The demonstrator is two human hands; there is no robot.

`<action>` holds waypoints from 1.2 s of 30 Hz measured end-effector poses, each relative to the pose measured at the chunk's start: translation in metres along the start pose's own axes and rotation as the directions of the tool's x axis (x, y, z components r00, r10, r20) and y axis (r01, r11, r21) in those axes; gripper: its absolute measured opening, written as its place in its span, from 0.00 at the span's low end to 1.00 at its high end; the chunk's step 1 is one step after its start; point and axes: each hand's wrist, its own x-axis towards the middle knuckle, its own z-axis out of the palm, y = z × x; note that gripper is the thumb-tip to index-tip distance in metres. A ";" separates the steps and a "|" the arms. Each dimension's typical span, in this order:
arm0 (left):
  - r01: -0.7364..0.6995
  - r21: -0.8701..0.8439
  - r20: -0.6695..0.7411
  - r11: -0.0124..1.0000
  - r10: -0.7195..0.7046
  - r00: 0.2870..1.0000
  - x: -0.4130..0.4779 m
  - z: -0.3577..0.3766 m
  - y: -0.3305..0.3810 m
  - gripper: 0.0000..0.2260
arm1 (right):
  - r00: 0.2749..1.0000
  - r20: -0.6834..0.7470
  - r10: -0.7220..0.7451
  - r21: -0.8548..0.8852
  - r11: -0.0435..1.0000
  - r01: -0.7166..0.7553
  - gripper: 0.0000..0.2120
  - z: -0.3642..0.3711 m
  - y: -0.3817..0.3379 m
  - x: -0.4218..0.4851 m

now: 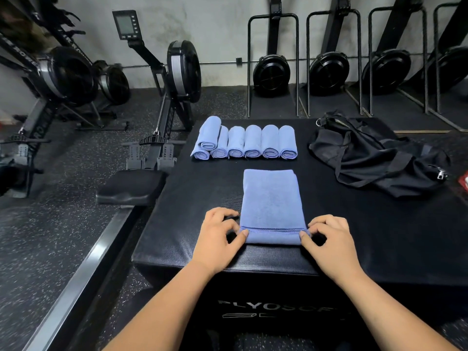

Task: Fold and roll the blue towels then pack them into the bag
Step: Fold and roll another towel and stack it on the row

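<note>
Head view: centre frame, the folded blue towel lies flat on the black padded box. The left hand and right hand pinch its near, rolled-over edge, fingers curled at each end. Above, seven rolled towels sit in a row, one stacked on the leftmost. The black bag lies crumpled at right. The box front reads "PLYOSOF", dimly.

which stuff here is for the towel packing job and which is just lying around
For the job: folded towel, pinched at its near edge by left hand and right hand; rolled towels; black bag.
Just around: rowing machines; red and white object at the right edge.
</note>
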 end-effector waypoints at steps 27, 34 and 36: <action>-0.086 0.154 0.049 0.984 0.079 0.996 -0.002 0.001 0.001 0.13 | 0.989 0.032 -0.143 -0.318 0.937 0.145 0.14 0.007 -0.002 -0.009; 0.016 0.104 0.014 0.994 -0.018 1.000 0.000 0.004 -0.008 0.10 | 0.999 -0.048 -0.015 -0.160 0.987 0.007 0.05 0.008 0.008 -0.001; 0.041 0.077 0.015 0.996 -0.042 0.999 0.001 0.004 -0.008 0.10 | 0.999 -0.050 0.017 -0.120 0.993 -0.023 0.03 0.008 0.008 0.001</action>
